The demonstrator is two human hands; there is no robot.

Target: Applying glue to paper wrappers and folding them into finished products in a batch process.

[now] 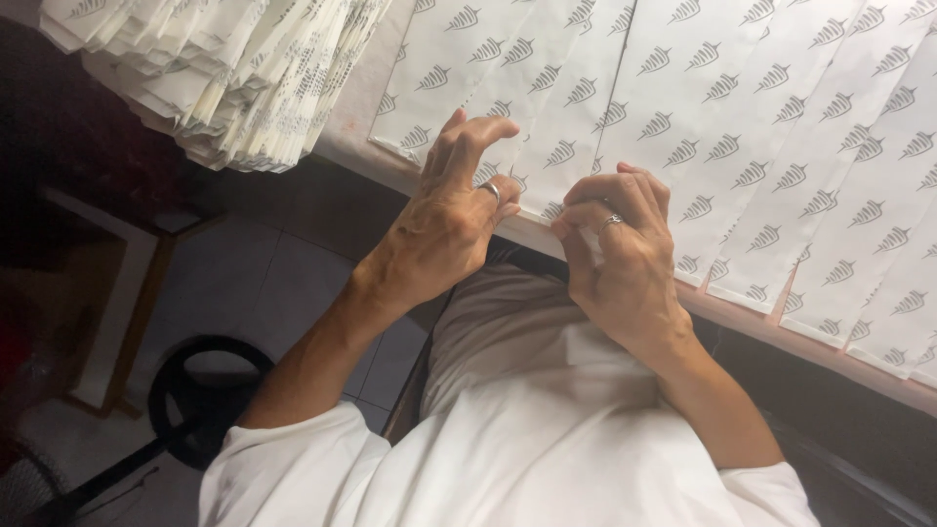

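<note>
The table is the biggest thing here, and it runs across the top and right of the view. White paper sheets cover it. They lie side by side and overlap, and each one has rows of small dark leaf shapes on it. Their near ends reach close to the table's edge.

At the top left sits a big stack of folded papers. The stack hangs a little over the corner of the table. Its edges fan out like pages.

Below the table is a grey tiled floor. A round black stool stands on it at the lower left. The person wears a white shirt, which fills the bottom of the view.

The left hand is up at the table's edge, above the near end of one sheet. Its fingers are bent and spread apart, like a claw. I cannot tell if the fingertips touch the paper. There is a ring on one finger.

The right hand is just beside it, also at the table's edge. Its fingers are curled in close together, and the thumb and fingers pinch at the near edge of a sheet. It wears a ring too. The two hands are near each other but do not touch.
</note>
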